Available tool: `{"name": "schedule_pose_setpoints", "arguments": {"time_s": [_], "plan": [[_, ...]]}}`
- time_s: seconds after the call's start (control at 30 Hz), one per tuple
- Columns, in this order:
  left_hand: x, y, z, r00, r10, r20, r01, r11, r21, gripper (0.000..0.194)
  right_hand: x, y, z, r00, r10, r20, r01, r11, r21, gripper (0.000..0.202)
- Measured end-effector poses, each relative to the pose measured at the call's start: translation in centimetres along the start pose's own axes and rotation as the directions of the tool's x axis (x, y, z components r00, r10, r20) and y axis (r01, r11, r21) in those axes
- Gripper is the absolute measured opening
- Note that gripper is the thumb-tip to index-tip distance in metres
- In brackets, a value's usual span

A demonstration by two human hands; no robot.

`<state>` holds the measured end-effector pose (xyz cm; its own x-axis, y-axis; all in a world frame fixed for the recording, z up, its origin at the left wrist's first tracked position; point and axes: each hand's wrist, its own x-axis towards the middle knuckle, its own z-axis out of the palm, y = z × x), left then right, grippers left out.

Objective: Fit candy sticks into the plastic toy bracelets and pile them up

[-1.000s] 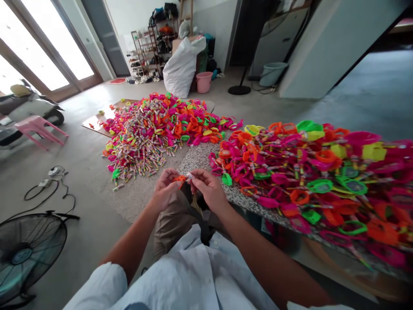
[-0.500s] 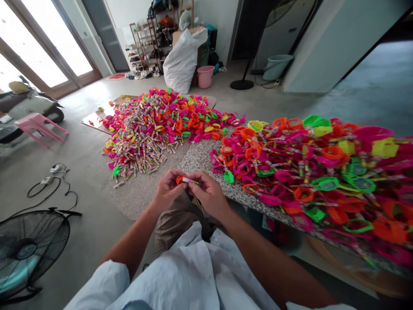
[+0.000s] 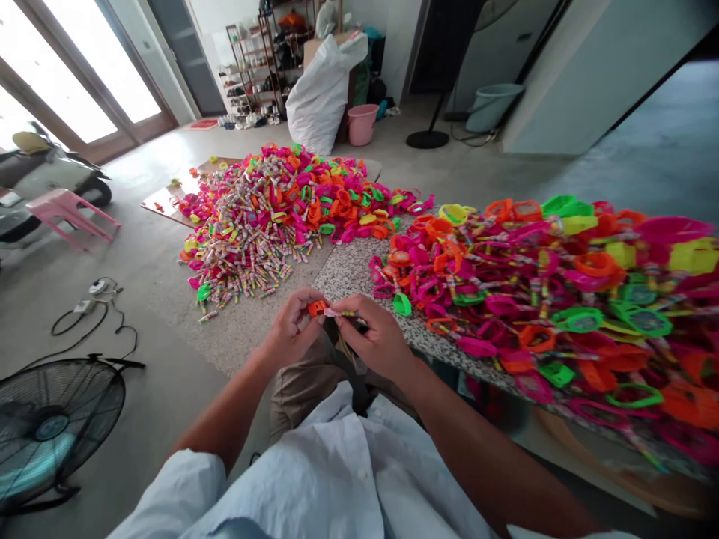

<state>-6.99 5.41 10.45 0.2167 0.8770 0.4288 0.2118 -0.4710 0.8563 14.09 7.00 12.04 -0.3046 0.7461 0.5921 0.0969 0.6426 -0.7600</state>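
Close in front of my body, both hands meet over my lap. My left hand [image 3: 292, 329] is closed around an orange plastic toy watch [image 3: 317, 308]. Pinched in the fingers of my right hand [image 3: 374, 333] is a slim, multicoloured wrapped candy tube [image 3: 332, 313]; its pale end touches or nearly touches the watch. Fingers hide part of both. Beyond the hands lies a heap of small wrapped tubes [image 3: 252, 258] beside loose toy watches [image 3: 337, 198]. To the right, a pile of pink, orange, green and yellow toy watches [image 3: 539, 337], many with tubes on them, covers a speckled stone top [image 3: 351, 273].
A black floor fan [image 3: 53, 427] stands at lower left, with a cable and plug [image 3: 84, 307] on the floor. Farther back are a pink stool [image 3: 73, 209], a scooter [image 3: 56, 176], a white sack [image 3: 319, 97], a pink bucket [image 3: 362, 125] and a shoe rack [image 3: 252, 71].
My right hand has shifted slightly right, and the orange toy watch shows more clearly between the hands. The view has turned a little; the piles look unchanged.
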Motion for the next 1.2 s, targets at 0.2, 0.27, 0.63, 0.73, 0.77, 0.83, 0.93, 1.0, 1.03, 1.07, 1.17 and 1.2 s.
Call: {"name": "schedule_pose_setpoints", "arguments": {"time_s": [0.2, 0.27, 0.63, 0.73, 0.77, 0.83, 0.93, 1.0, 1.03, 1.07, 1.17, 1.2], "plan": [[0.7, 0.9, -0.6, 0.979, 0.191, 0.067, -0.203, 0.925, 0.321, 0.034, 0.1, 0.0, -0.5, 0.987, -0.142, 0.075, 0.142, 0.990, 0.000, 0.029], [1.0, 1.1, -0.7, 0.968, 0.239, 0.078, -0.251, 0.893, 0.374, 0.036, 0.1, 0.0, -0.6, 0.983, -0.161, 0.087, 0.161, 0.987, -0.003, 0.030], [1.3, 1.8, -0.6, 0.958, 0.254, 0.129, -0.285, 0.846, 0.451, 0.040, -0.8, 0.7, -0.3, 0.952, 0.304, 0.040, -0.306, 0.929, 0.207, 0.016], [1.3, 2.0, -0.4, 0.970, 0.212, 0.117, -0.242, 0.868, 0.434, 0.042, -1.0, 0.5, 0.1, 0.887, 0.457, 0.061, -0.449, 0.825, 0.344, 0.022], [1.2, 2.0, -0.3, 0.973, 0.202, 0.111, -0.230, 0.875, 0.427, 0.042, -1.0, 0.4, 0.2, 0.873, 0.484, 0.060, -0.469, 0.799, 0.377, 0.024], [1.2, 2.0, -0.2, 0.977, 0.189, 0.097, -0.213, 0.883, 0.419, 0.041, -1.0, 0.1, 0.3, 0.854, 0.518, 0.056, -0.493, 0.768, 0.409, 0.025], [1.0, 2.0, -0.1, 0.976, 0.199, 0.088, -0.218, 0.880, 0.422, 0.041, -0.9, -0.2, 0.3, 0.829, 0.556, 0.060, -0.530, 0.748, 0.401, 0.027], [1.0, 1.8, 0.0, 0.972, 0.214, 0.092, -0.233, 0.873, 0.428, 0.042, -0.8, -0.4, 0.3, 0.820, 0.569, 0.069, -0.548, 0.742, 0.387, 0.029], [1.0, 1.8, 0.0, 0.970, 0.221, 0.097, -0.241, 0.869, 0.432, 0.042, -0.8, -0.5, 0.3, 0.816, 0.573, 0.072, -0.553, 0.740, 0.382, 0.030], [1.0, 1.7, 0.0, 0.969, 0.227, 0.102, -0.248, 0.864, 0.437, 0.043, -0.8, -0.6, 0.2, 0.814, 0.577, 0.074, -0.558, 0.739, 0.379, 0.030], [0.9, 1.6, 0.0, 0.963, 0.242, 0.122, -0.271, 0.852, 0.447, 0.045, -0.7, -0.7, 0.1, 0.807, 0.586, 0.075, -0.570, 0.738, 0.361, 0.029], [0.9, 1.5, 0.0, 0.959, 0.250, 0.130, -0.282, 0.849, 0.448, 0.045, -0.7, -0.7, 0.1, 0.806, 0.586, 0.075, -0.572, 0.741, 0.352, 0.028]]}}
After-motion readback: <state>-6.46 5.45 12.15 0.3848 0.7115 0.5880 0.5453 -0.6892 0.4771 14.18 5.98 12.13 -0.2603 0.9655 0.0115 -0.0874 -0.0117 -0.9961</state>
